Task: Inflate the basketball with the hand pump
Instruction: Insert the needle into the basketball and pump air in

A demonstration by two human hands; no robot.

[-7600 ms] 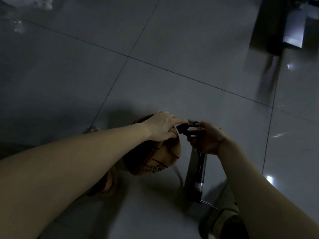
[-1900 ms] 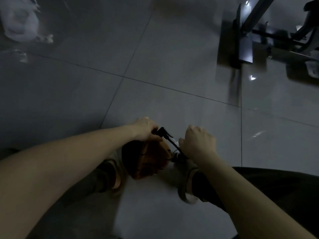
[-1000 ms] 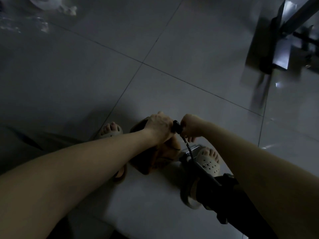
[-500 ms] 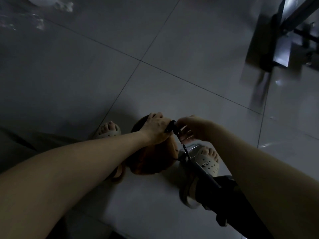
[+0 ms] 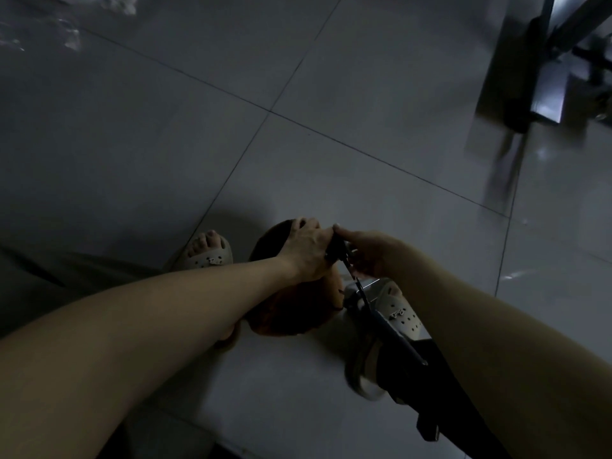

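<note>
An orange-brown basketball (image 5: 291,309) lies on the grey tiled floor between my two feet. My left hand (image 5: 306,250) rests on top of the ball, fingers curled over it. My right hand (image 5: 364,251) pinches the black nozzle end of the pump hose (image 5: 337,248) right against my left hand, at the top of the ball. The thin black hose runs down and right to the dark body of the hand pump (image 5: 427,369), which leans up towards the camera by my right foot. The ball's valve is hidden by my hands.
My left foot (image 5: 207,251) and right foot (image 5: 394,309) in pale perforated clogs flank the ball. A dark metal frame with legs (image 5: 530,87) stands at the far right. Crumpled pale plastic (image 5: 99,1) lies at the far left.
My hands have closed in on the nozzle at the top of the ball. My right thumb now points forward over the nozzle. The ball has stayed between my feet.
</note>
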